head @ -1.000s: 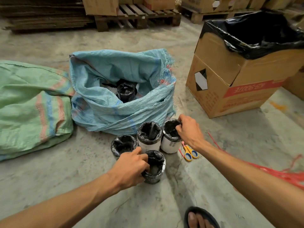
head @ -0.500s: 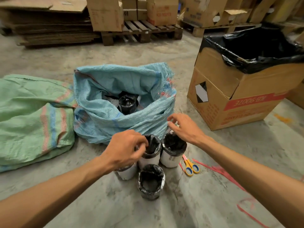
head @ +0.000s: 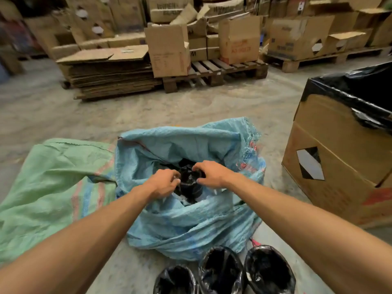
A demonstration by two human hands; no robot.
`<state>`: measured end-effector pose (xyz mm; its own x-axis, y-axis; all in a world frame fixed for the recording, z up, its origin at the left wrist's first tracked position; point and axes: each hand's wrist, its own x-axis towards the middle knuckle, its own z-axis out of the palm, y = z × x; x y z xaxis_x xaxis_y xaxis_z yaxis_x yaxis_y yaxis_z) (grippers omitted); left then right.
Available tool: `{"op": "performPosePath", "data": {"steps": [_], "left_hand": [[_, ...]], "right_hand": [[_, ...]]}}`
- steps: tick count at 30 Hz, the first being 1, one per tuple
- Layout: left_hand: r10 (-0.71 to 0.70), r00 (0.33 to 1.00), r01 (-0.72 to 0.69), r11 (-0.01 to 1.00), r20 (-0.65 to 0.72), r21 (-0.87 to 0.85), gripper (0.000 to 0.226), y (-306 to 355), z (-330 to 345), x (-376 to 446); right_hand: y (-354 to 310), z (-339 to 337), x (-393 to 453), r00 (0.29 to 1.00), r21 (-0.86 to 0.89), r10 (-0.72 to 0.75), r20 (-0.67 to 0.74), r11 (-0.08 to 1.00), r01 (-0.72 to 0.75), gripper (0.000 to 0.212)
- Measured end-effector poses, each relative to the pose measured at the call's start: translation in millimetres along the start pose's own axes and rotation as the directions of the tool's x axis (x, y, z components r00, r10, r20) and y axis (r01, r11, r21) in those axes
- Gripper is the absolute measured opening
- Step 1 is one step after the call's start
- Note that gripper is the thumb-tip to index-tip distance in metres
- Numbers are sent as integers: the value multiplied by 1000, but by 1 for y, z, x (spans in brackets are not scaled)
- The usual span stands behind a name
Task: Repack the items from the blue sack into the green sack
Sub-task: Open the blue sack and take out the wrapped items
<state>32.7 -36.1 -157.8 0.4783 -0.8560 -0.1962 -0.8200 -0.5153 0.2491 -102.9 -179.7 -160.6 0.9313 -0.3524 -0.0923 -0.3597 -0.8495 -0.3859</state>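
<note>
I see both hands together inside the blue sack [head: 186, 221]: the left hand [head: 163, 183] and right hand [head: 212, 174] each curl fingers around one black-wrapped roll [head: 189, 185], gripping it from either side. It stands upright, its long axis vertical. Left of the hands lies the green sack [head: 53, 187] — flat, mouth unseen. Nearer me stand three rolls [head: 222, 270]; right, a lined carton [head: 339, 158].

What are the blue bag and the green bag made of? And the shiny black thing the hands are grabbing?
The blue sack and green sack look like woven plastic, matte, with a fine weave and frayed threads on the blue one's rim. The black wrapped item under the left hand and right hand seems covered in thin, glossy, crinkled plastic film.
</note>
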Motion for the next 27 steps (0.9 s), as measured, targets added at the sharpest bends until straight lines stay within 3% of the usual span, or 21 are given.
{"op": "performPosePath", "data": {"steps": [4,7,12,16,19,23,27], "left_hand": [[-252,963,238,961,94,141,36,-25,24,29],[-358,932,338,917,63,212,43,-35,37,37],[-340,940,306,863,14,403,76,-34,37,51],[-247,969,207,801,-4,562,46,-31,25,59],[-219,975,203,777,-47,596,43,-29,26,57],[-231,969,235,755,-87,612,59,-33,38,59],[-332,942,308,785,-56,538,96,-38,41,65]], "right_hand": [[11,35,39,980,-138,-9,201,990,37,57],[20,57,44,970,-213,55,236,977,-3,49],[24,53,34,990,-221,53,134,975,-23,38],[25,42,22,981,-263,78,180,965,-28,36],[24,34,14,971,-335,107,215,942,-30,38],[25,30,5,970,-348,108,219,937,-26,45],[27,29,-1,966,-363,101,240,932,-7,40]]}}
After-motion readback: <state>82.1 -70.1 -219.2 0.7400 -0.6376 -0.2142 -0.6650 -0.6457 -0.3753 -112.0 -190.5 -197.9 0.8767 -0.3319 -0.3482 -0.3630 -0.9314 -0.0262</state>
